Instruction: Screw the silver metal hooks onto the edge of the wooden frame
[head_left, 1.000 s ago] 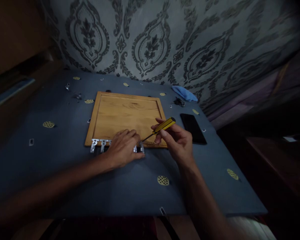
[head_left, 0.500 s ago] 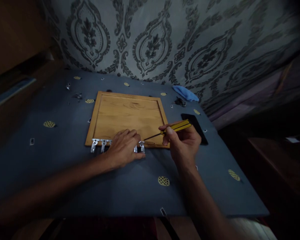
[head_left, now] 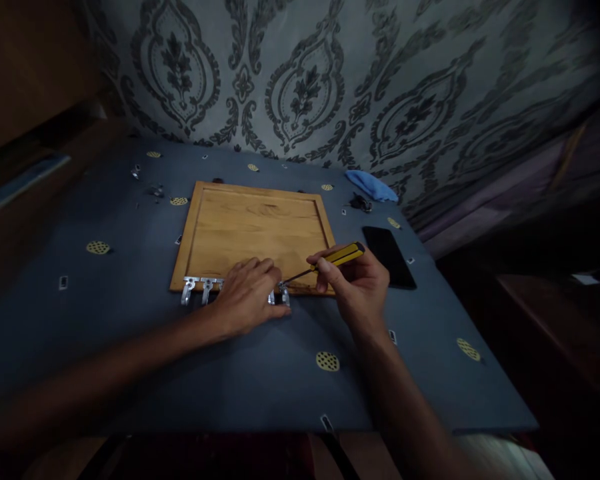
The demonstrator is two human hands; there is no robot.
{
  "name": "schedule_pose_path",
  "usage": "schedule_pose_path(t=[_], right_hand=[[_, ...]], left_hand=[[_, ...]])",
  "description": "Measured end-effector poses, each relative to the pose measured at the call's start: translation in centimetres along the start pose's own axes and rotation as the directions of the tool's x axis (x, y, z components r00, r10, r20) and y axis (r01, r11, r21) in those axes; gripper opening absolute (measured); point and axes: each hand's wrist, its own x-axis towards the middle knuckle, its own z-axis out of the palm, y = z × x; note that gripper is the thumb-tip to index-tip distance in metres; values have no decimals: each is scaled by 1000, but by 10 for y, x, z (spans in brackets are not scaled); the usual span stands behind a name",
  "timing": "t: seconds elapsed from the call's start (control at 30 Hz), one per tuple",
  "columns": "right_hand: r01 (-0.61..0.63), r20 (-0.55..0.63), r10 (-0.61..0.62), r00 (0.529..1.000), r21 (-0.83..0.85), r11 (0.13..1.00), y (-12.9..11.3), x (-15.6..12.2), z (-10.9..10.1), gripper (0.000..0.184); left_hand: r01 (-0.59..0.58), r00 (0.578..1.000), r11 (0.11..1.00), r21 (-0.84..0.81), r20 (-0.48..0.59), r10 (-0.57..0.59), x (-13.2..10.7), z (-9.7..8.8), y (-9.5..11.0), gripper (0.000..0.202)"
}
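A framed wooden panel lies flat on the table. Along its near edge runs a silver rail of metal hooks, several of which hang past the edge. My left hand presses over the middle of this rail, fingers on top and thumb at the panel's edge, hiding some hooks. In my right hand is a yellow and black screwdriver, its handle pinched between thumb and fingers. The shaft slants down to the left, with its tip at the rail's right end by the last hook. Any screw there is too small to make out.
A dark blue patterned cloth covers the table. To the right lie a black phone-like slab, a small black object and a blue cloth. Small metal pieces sit at the back left. Patterned wallpaper rises behind.
My right hand has moved left and slightly down, bringing the screwdriver's tip to the rail's right end. More of the black slab shows. My left hand has stayed in place.
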Motion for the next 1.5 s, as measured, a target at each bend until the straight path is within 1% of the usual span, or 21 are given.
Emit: schedule_pose_path(t=[0.13,0.37,0.63,0.8,1.03,1.23,1.37,1.5], right_hand=[[-21,20,21,1000,-25,999,0,0,-2,26],[-34,-1,34,999,-22,999,-5,0,-1,30],[-25,-1,25,1000,-49,998,-3,-1,-2,25],[-35,-15,34,999,-36,999,-4,-2,-1,28],[-40,8,41,999,-38,998,-4,-1,-2,29],[-33,50,34,998,-21,999,-6,0,-3,24],[-26,36,25,999,7,1000,-7,-1,-2,23],[-46,32,47,998,-29,999,-8,-2,-1,26]], left_hand=[[-8,1000,1000,-2,1,8,0,0,0,47],[5,1000,1000,10,10,-6,0,-2,1,45],[0,1000,1000,19,2,0,1,-2,1,45],[7,1000,1000,4,12,-7,0,-2,2,44],[-6,1000,1000,5,-1,6,0,-3,1,42],[0,1000,1000,13,5,0,0,-4,2,42],[7,1000,1000,18,19,-7,0,-5,3,42],[4,1000,1000,15,-1,-4,0,-4,3,41]])
